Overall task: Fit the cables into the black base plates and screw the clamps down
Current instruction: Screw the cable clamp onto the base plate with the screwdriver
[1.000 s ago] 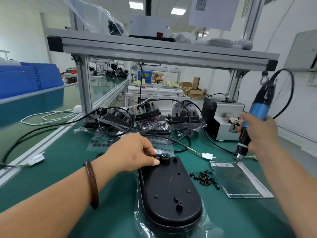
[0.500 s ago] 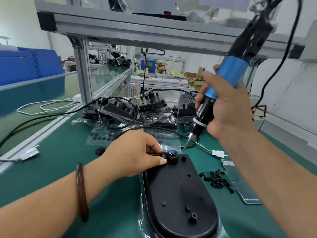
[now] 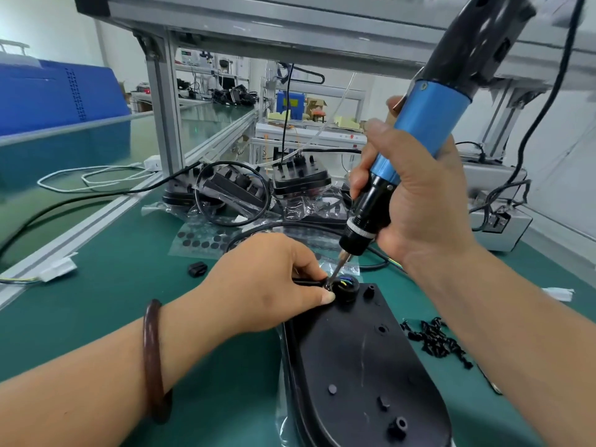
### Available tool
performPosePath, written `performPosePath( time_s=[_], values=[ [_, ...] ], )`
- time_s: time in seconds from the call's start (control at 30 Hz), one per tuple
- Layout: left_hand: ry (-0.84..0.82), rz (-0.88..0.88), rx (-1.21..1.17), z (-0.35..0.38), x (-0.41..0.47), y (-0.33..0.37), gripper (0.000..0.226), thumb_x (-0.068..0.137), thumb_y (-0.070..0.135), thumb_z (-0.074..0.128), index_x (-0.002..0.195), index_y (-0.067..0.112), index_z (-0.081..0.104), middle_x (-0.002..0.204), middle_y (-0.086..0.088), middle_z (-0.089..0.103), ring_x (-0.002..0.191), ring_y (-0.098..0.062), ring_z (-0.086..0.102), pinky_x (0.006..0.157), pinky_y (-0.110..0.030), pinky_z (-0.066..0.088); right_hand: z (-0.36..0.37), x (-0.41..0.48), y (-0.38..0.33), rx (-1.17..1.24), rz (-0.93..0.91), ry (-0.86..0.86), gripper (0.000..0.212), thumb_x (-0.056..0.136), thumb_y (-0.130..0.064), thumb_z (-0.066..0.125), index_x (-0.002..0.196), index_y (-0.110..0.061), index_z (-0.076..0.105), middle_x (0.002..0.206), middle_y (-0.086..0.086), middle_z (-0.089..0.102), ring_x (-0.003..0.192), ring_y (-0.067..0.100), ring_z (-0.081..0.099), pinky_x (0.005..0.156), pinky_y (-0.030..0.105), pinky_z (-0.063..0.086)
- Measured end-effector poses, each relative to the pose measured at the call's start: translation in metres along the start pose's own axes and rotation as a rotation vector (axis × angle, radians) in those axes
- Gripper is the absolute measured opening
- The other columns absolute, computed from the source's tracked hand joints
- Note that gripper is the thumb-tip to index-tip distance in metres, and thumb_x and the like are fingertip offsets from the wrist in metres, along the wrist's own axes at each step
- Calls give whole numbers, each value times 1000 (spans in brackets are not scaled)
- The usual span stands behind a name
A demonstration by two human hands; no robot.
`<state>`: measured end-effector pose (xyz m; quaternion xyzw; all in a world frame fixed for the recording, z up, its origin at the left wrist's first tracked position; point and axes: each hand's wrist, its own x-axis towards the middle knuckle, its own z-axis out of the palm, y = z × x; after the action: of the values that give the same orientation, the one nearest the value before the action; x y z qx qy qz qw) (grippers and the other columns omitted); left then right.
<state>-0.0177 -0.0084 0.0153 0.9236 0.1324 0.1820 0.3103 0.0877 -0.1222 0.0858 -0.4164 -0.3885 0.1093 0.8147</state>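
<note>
Right hand (image 3: 419,201) is gripping the electric screwdriver (image 3: 400,156), left hand (image 3: 271,282) pinching the cable clamp (image 3: 325,283) onto the base plate (image 3: 358,359); screw apparently not yet seated, further plates (image 3: 238,188) waiting.

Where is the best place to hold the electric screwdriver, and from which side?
Grip the blue barrel of the electric screwdriver from its right side, as the right hand does. The body is round and tilted, and the low grip sits near the bit.
</note>
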Motion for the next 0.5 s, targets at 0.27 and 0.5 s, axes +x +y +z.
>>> performPosePath(
  time_s=[0.27, 0.5],
  values=[
    [-5, -13, 6, -1, 0, 1, 18, 66, 50, 78, 77, 39, 68, 79, 17, 70, 81, -6, 67, 78, -37, 55, 3, 0, 0, 0, -12, -19, 31, 80, -12, 68, 103, -14, 48, 67, 6, 49, 50, 20, 46, 49, 28, 43],
    [-6, -16, 16, -1, 0, 2, 18, 67, 50, 78, 76, 40, 67, 79, 18, 70, 81, -5, 66, 78, -37, 55, 4, -1, -1, -19, -31, -48, 34, 79, -12, 67, 105, -12, 47, 66, 6, 50, 48, 20, 47, 49, 29, 42]
  ],
)
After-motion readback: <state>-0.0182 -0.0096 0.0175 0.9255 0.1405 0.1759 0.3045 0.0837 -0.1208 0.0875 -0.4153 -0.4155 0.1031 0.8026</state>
